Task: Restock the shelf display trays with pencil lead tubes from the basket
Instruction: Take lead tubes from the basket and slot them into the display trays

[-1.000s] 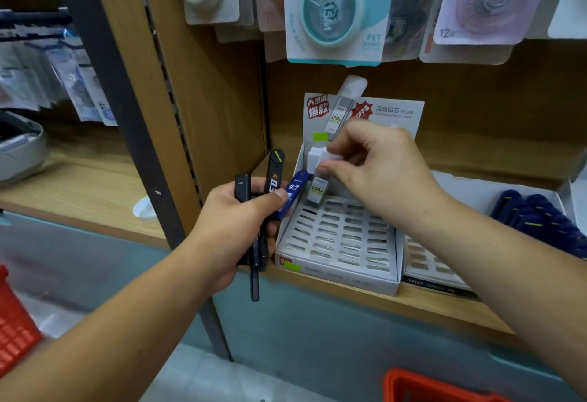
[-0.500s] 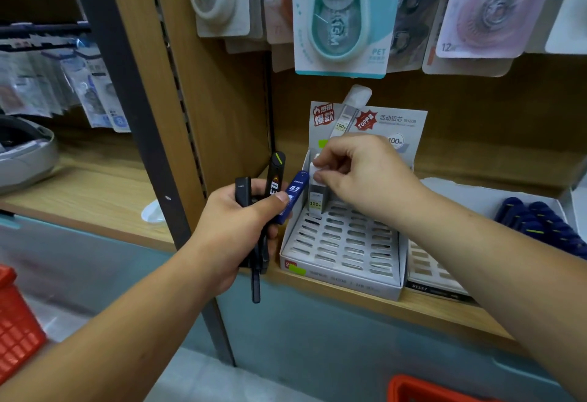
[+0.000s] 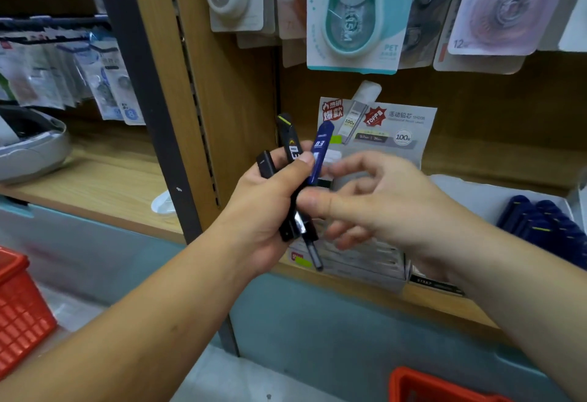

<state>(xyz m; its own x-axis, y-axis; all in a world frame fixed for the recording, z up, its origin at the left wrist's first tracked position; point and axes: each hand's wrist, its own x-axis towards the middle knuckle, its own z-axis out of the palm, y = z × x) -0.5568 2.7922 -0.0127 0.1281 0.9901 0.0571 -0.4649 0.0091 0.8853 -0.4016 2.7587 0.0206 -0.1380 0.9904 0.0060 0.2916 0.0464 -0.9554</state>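
Note:
My left hand [image 3: 270, 211] grips a small bundle of pencil lead tubes in front of the shelf: two black tubes [image 3: 292, 147] and a blue tube [image 3: 319, 151] marked 0.3. My right hand [image 3: 387, 205] is just right of the bundle and holds nothing, its thumb and index finger spread on either side of the blue tube's lower end. It is blurred, so contact is unclear. Behind the hands the white slotted display tray [image 3: 365, 262] sits on the shelf, with a white tube [image 3: 333, 157] standing in its back row.
A second tray [image 3: 476, 192] to the right holds several dark blue tubes [image 3: 546, 224]. One red basket [image 3: 438, 385] sits below, another red basket [image 3: 19, 306] at the left. Correction tape packs [image 3: 352, 20] hang above. A dark shelf upright [image 3: 149, 116] stands left of the hands.
My right hand let go of the white tube it set in the tray's back row and came back to the bundle in my left hand.

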